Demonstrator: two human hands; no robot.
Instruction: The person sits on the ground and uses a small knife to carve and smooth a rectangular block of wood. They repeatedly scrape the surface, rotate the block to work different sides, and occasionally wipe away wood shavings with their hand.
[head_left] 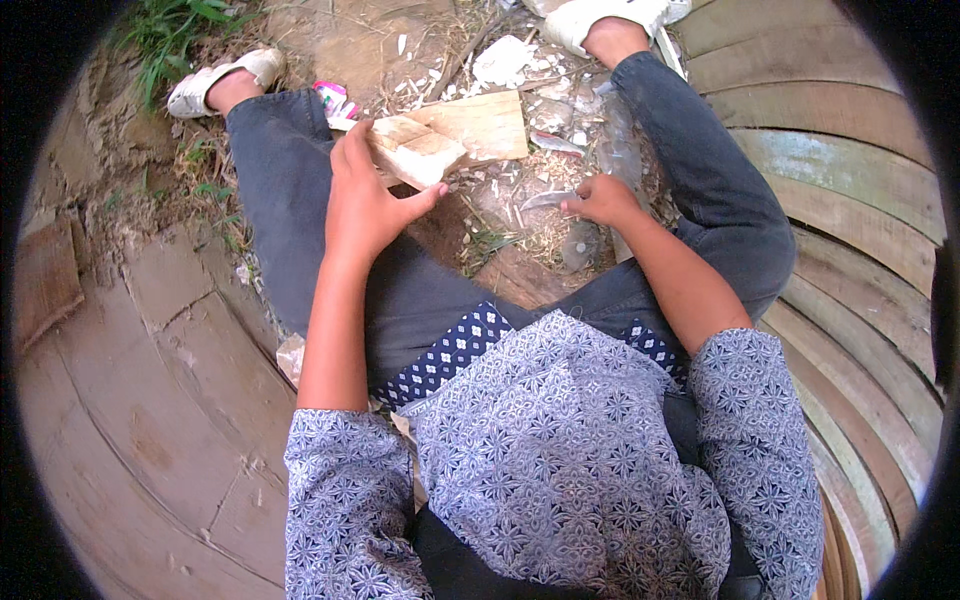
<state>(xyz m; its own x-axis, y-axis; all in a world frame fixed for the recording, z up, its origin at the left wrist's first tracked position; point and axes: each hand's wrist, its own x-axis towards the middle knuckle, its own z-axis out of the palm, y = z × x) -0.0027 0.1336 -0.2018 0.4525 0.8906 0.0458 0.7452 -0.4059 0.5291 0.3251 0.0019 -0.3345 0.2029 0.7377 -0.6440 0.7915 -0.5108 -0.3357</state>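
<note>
My left hand (pixel 372 200) grips a pale wooden block (pixel 418 152), its fingers along the left edge and its thumb by the lower right corner. The block's faces look rough and cut. Beneath or just behind it lies a flat light wooden board (pixel 485 122); I cannot tell whether the two are joined. To the right, my right hand (pixel 607 202) is closed round a small knife, whose handle is hidden in the fist. Its short, curved grey blade (pixel 544 200) points left toward the block, apart from it.
Wood chips and white scraps (pixel 503 60) litter the ground between my legs. A pink and white wrapper (pixel 336 100) lies beyond my left hand. Curved-looking wooden planks (pixel 830 155) line the right side. Cracked grey paving (pixel 150 400) spreads at left, with grass (pixel 170 40) at the far left.
</note>
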